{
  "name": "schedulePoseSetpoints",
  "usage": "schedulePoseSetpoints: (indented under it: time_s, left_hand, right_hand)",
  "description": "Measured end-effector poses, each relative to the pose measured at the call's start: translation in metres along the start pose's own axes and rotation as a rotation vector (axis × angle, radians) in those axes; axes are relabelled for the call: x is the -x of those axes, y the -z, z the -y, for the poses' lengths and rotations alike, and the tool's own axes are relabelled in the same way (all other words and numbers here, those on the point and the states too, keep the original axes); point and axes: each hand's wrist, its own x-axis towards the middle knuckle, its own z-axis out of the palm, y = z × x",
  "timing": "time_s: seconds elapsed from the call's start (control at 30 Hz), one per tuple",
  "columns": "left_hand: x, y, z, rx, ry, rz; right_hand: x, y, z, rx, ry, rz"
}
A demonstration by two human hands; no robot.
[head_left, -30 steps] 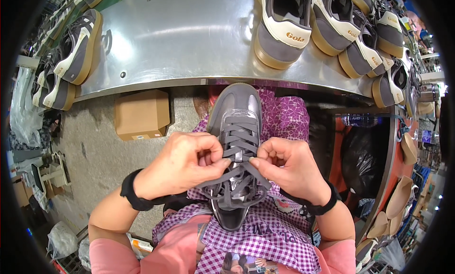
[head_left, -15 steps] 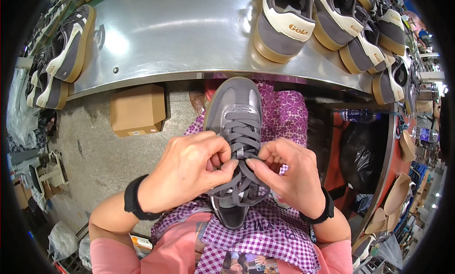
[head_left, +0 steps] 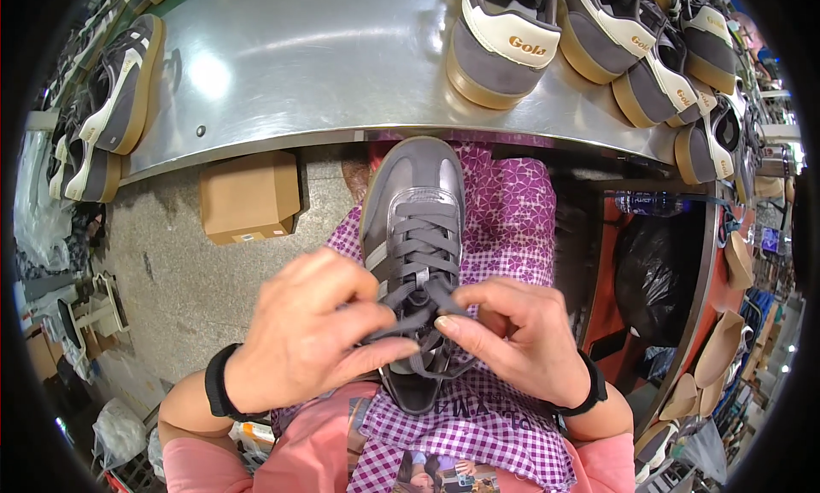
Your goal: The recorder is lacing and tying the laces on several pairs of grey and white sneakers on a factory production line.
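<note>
The grip of the right hand [head_left: 457,312] is clamped on a dark lace [head_left: 440,298], while that of the left hand [head_left: 316,331] is blurred at the laces, and I cannot tell whether it is closed on one. The grey shoe [head_left: 418,170] sits over the lap, toe toward the metal surface [head_left: 325,75]. Dark letters cross the checked apron [head_left: 504,463], gold lettering marks the white heels of other shoes [head_left: 504,70] up there, and a brown box [head_left: 248,198] stands on the floor [head_left: 171,262]

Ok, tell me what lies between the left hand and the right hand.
In the head view, loose gray laces and the middle of the gray sneaker lie between the left hand and the right hand.
</note>
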Motion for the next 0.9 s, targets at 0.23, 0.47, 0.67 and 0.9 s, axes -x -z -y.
schedulePoseSetpoints:
  time_s: [0.23,0.47,0.67,0.9]
  left_hand:
    - [0.031,0.009,0.021,0.881,0.304,0.083]
    - [0.036,0.016,0.032,0.676,0.355,0.105]
    - [0.035,0.006,0.029,-0.144,0.207,-0.329]
    - [0.032,-0.023,-0.009,-0.456,-0.230,-0.043]
  right_hand:
    - [0.032,0.015,-0.051,-1.136,0.030,-0.013]
    - [0.032,0.019,-0.071,-1.202,-0.005,-0.009]
    - [0.021,0.004,-0.052,-0.047,-0.014,-0.633]
    - [0.039,-0.030,-0.015,0.750,0.535,-0.265]
